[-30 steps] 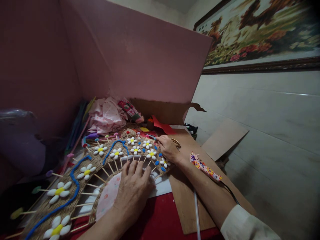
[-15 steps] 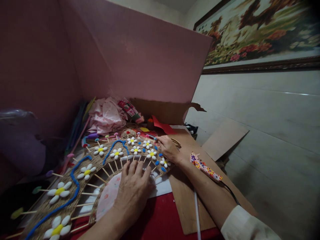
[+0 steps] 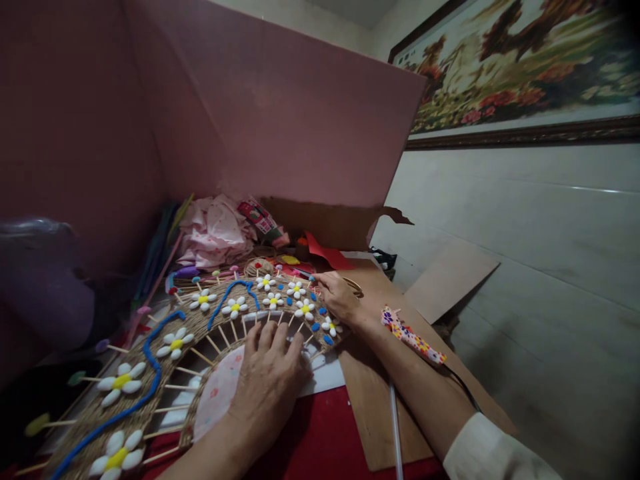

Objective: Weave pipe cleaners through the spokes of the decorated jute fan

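A curved twine-wrapped craft piece (image 3: 197, 320) spreads in front of me, with white clay flowers (image 3: 176, 344), a wavy blue clay strip (image 3: 156, 373) and small blue clay ovals (image 3: 315, 327). Thin wooden sticks with coloured knobs (image 3: 103, 346) jut from its outer edge. My left hand (image 3: 273, 363) lies over the inner sticks and pale printed fabric centre (image 3: 219, 395), its fingers stretched out. At the right end of the band, my right hand (image 3: 339, 297) has its fingertips pinched together beside a blue knob (image 3: 312, 278). What sits between those fingertips is hidden.
A flower-patterned glue gun (image 3: 413, 339) with a black cord lies on a brown board (image 3: 370, 413) by my right forearm. A clear stick (image 3: 395, 427) lies across the board. Crumpled pink fabric (image 3: 216, 230), twine (image 3: 259, 267) and red paper (image 3: 326, 251) are piled behind, before a pink panel (image 3: 280, 120).
The view has shifted very slightly. Both hands keep the same places on the craft piece, and nothing else has visibly moved.
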### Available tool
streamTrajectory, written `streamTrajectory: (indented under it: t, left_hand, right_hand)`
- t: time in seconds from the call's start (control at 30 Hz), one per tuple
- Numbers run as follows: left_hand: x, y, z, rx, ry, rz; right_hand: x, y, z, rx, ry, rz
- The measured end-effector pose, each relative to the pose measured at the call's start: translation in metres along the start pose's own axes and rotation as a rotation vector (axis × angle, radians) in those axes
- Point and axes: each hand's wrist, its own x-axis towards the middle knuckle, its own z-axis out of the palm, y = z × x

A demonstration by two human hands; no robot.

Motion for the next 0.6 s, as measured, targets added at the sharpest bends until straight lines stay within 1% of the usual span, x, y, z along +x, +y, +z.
streamTrajectory:
  t: [0.33,0.5,0.6]
  left_hand:
    - [-0.0005,-0.0001,0.0008,-0.005,0.002,-0.001]
    - [-0.0004,0.0000,0.0021,-0.001,0.014,0.003]
    - [-0.0006,0.0000,0.0022,-0.004,0.013,0.003]
  right_hand:
    - [-0.0016,0.0019,0.0017,0.042,0.073,0.068]
    - [-0.0022,-0.0008,-0.0001,0.061,0.047,0.067]
    - [-0.0022,-0.0011,-0.0013,0.065,0.055,0.077]
